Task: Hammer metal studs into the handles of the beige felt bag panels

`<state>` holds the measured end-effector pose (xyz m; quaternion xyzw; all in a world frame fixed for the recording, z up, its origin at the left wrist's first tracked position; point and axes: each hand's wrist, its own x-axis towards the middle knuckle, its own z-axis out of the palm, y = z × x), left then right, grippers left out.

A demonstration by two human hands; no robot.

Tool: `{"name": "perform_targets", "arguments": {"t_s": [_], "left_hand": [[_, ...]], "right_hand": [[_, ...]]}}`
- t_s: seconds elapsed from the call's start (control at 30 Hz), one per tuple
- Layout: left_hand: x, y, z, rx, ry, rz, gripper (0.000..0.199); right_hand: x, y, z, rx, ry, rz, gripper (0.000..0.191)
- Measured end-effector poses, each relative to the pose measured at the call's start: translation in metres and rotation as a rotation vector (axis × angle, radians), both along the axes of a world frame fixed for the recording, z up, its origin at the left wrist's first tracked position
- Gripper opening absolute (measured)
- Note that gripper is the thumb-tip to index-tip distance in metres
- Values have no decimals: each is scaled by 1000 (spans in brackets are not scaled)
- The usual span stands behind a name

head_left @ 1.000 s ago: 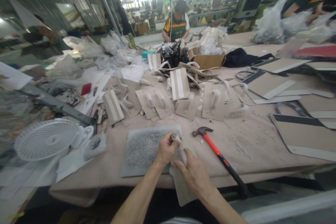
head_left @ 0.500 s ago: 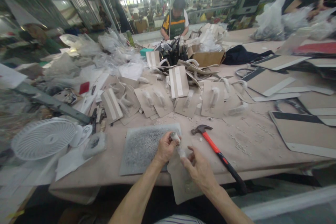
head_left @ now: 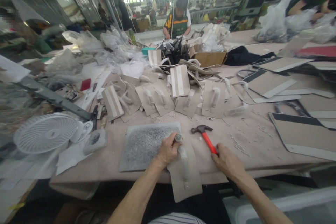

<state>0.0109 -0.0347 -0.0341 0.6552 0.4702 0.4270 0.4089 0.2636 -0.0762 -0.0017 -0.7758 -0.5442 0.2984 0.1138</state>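
Note:
My left hand (head_left: 167, 151) is closed around a short metal punch (head_left: 178, 138), its round end facing up. It is at the upper end of a plastic-wrapped handle (head_left: 185, 162) on a beige bag panel (head_left: 193, 183). That panel lies partly on a grey speckled slab (head_left: 138, 148) and hangs over the table's front edge. The punch's lower end is hidden. To the right, my right hand (head_left: 228, 161) is wrapped round the handle of a claw hammer (head_left: 209, 141), whose head rests on or just above the table.
Several beige panels with wrapped handles (head_left: 213, 99) lie behind the slab. Larger dark-banded panels (head_left: 301, 133) are at the right. A white fan (head_left: 43, 133) and a plastic-wrapped block (head_left: 96, 141) stand left. A person (head_left: 180, 21) works across the table.
My right hand has left the wrapped handle, moved right and taken hold of the hammer. My left hand has turned the punch more upright over the panel.

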Motion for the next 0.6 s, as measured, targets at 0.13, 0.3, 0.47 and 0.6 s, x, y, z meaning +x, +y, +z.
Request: {"name": "perform_targets", "arguments": {"t_s": [0.13,0.3,0.47,0.6], "left_hand": [[-2,7,-3,-40,-59,-37,20],[-4,13,0,-68,-68,-66,16],[-3,6,6,45,58,-91,14],[-1,4,3,61,77,-85,12]], "right_hand": [[-15,-3,10,-97,262,2,13],[-34,-7,55,-41,520,-68,18],[-40,-13,102,508,318,69,32],[-38,-18,89,493,-51,338,24]]}}
